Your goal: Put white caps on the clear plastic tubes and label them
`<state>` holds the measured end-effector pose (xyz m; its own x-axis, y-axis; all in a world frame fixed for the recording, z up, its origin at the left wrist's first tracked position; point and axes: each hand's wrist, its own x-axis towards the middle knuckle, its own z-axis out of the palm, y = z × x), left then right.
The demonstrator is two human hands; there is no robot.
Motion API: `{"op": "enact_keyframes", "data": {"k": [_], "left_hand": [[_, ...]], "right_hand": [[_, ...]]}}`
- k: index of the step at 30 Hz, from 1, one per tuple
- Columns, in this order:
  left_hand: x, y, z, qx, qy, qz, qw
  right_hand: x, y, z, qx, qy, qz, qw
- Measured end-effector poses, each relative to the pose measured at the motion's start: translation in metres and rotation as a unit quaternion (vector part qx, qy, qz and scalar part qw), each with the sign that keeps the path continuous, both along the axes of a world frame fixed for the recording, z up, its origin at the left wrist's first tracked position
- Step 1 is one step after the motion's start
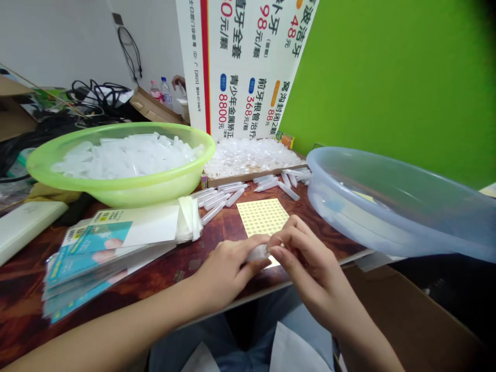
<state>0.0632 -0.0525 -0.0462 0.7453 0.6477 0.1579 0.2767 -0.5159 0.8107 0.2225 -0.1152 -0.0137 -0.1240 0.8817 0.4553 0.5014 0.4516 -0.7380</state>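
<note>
Low over the table's front edge, my left hand is closed around a small translucent plastic tube. The fingers of my right hand are pinched at the tube's right end. Whatever lies between those fingertips is too small to make out. Just behind both hands is a pale yellow sheet of small round stickers, partly covered by them. Several similar tubes lie loose beyond my left hand, and others rest behind the sheet.
A yellow-green basin piled with tubes stands at left, behind a fanned stack of printed packages. A cardboard tray of small clear pieces sits at the back. A bluish basin overhangs the right edge. A white box lies far left.
</note>
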Motion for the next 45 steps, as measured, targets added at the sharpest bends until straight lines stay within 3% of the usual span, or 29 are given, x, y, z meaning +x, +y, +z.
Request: {"op": "enact_keyframes", "data": {"k": [16, 22, 25, 29, 33, 38, 45], "left_hand": [[-0.002, 0.0, -0.001, 0.019, -0.008, -0.004, 1.0], [-0.001, 0.0, -0.004, 0.023, -0.012, 0.011, 1.0], [-0.001, 0.0, -0.004, 0.022, -0.017, 0.012, 1.0], [-0.001, -0.001, -0.002, 0.014, -0.004, 0.022, 1.0], [-0.002, -0.001, -0.001, 0.018, 0.016, 0.023, 0.999], [-0.003, -0.001, -0.003, 0.038, 0.011, 0.001, 0.999], [-0.003, 0.0, -0.006, 0.039, 0.005, -0.012, 0.999]], "right_hand": [[-0.01, -0.01, -0.002, 0.098, -0.147, -0.108, 0.978], [-0.013, -0.01, -0.009, 0.117, -0.105, -0.154, 0.975], [-0.018, -0.014, -0.02, 0.145, -0.075, -0.137, 0.977], [-0.028, -0.02, -0.038, 0.189, -0.091, -0.174, 0.962], [-0.033, -0.018, -0.048, 0.186, -0.065, -0.188, 0.962], [-0.031, -0.012, -0.049, 0.231, -0.052, -0.177, 0.955], [-0.029, -0.004, -0.046, 0.224, -0.026, -0.141, 0.964]]}}
